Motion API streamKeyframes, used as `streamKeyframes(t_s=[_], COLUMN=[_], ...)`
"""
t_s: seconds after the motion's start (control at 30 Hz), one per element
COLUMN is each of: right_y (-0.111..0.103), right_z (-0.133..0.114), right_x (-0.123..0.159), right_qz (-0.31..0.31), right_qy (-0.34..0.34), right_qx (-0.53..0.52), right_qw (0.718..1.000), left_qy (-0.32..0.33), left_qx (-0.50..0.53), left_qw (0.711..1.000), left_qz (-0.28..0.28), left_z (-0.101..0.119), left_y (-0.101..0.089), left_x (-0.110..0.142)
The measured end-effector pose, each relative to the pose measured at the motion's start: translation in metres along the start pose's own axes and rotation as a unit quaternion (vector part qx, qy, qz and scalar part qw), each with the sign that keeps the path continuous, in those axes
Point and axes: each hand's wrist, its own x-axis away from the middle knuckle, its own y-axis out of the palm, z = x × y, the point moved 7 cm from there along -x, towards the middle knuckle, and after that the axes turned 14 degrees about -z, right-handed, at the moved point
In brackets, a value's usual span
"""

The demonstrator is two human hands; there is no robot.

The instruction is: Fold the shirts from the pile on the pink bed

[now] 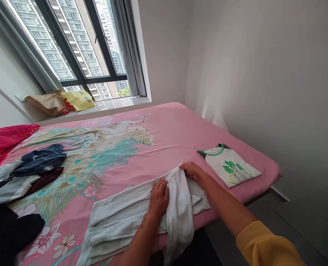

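Two bare hands work in my head view on a light grey garment at the near side of a pink bed: the left hand lies flat on it, gripping nothing, while the right hand's fingers pinch its far edge. From my remote seat, I judge light palm pressure and a gentle pull would best smooth its creases. Part droops past the bed's near edge, so I would mind that drop; bedsheet stretches away beyond, between a folded shirt at right and heaped clothes at left.
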Motion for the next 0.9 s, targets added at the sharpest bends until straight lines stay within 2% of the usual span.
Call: streamKeyframes(t_s=[0.1,0.23,0.3,0.37,0.4,0.47,0.5,0.53,0.57,0.6,0.67,0.7,0.77,0.9], right_y=[-0.012,-0.024,-0.02,-0.005,0.008,0.041,0.054,0.061,0.058,0.047,0.018,0.007,0.0,0.033], right_z=[-0.001,-0.01,-0.018,-0.029,-0.036,-0.041,-0.036,-0.027,-0.017,-0.008,0.002,0.003,-0.002,-0.011], right_x=[-0.001,0.004,0.013,0.024,0.028,0.033,0.032,0.03,0.026,0.024,0.028,0.034,0.05,0.092], right_qz=[0.047,0.144,0.19,0.212,0.196,0.107,0.054,0.017,0.011,0.034,0.116,0.15,0.169,0.086], right_qy=[-0.007,-0.012,-0.021,-0.075,-0.125,-0.218,-0.234,-0.219,-0.179,-0.133,-0.07,-0.061,-0.1,-0.277], right_qx=[0.074,0.172,0.201,0.237,0.272,0.375,0.43,0.473,0.495,0.498,0.471,0.456,0.445,0.439], right_qw=[0.996,0.974,0.961,0.945,0.934,0.895,0.871,0.853,0.85,0.856,0.872,0.875,0.874,0.851], left_qy=[-0.002,-0.005,-0.003,0.0,0.001,0.002,0.001,0.001,0.0,-0.001,-0.004,-0.006,-0.01,-0.036], left_qx=[-0.001,-0.003,-0.003,-0.001,0.0,0.002,0.004,0.007,0.012,0.019,0.035,0.044,0.07,0.197], left_qw=[1.0,1.0,1.0,1.0,1.0,1.0,1.0,1.0,1.0,1.0,0.999,0.999,0.997,0.98], left_qz=[0.003,0.006,0.008,0.009,0.01,0.012,0.013,0.013,0.012,0.011,0.01,0.01,0.012,0.013], left_z=[0.0,0.0,0.0,0.0,0.0,-0.001,-0.001,-0.002,-0.002,-0.003,-0.004,-0.004,-0.005,-0.01], left_y=[0.001,0.001,0.001,0.001,0.001,0.001,0.001,0.001,0.002,0.002,0.002,0.002,0.002,-0.003], left_x=[0.0,0.001,0.001,0.001,0.001,0.001,0.0,0.0,0.0,0.0,0.0,0.0,-0.001,-0.006])
